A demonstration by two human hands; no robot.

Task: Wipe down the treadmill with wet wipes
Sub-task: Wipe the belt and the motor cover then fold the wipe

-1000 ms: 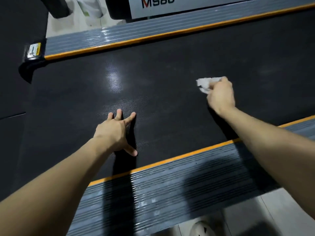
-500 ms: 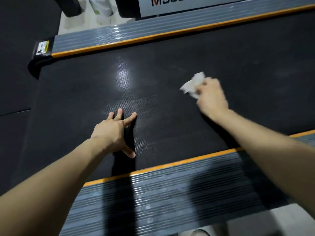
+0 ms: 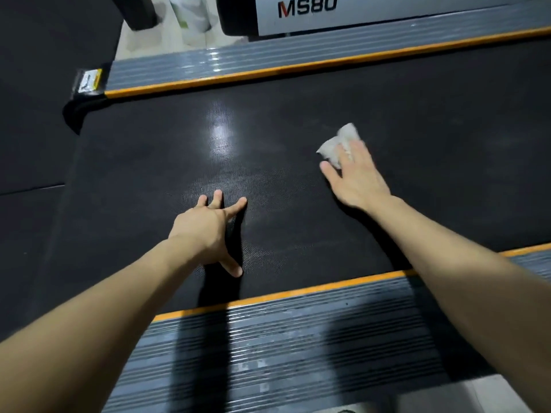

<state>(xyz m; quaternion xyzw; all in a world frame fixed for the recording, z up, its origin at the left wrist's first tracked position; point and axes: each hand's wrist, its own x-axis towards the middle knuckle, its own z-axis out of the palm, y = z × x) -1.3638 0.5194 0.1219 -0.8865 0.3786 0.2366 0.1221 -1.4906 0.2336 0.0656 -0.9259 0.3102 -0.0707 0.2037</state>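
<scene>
The treadmill's black belt (image 3: 298,120) runs across the view between two grey ribbed side rails with orange edges. My right hand (image 3: 356,177) presses a crumpled white wet wipe (image 3: 338,144) flat on the belt at centre right, fingers spread over it. My left hand (image 3: 208,231) rests on the belt near the middle, fingers apart, holding nothing. A bright light reflection shines on the belt beyond my left hand.
The near side rail (image 3: 298,347) lies under my forearms; the far rail (image 3: 268,59) sits beyond the belt. A grey cover marked MS80 (image 3: 307,8) stands behind it. A white container (image 3: 193,13) is on the floor at top left. Black mats lie to the left.
My right hand has slid the wipe leftward along the belt, and its fingers have flattened over the wipe. My left hand has stayed planted in the same spot.
</scene>
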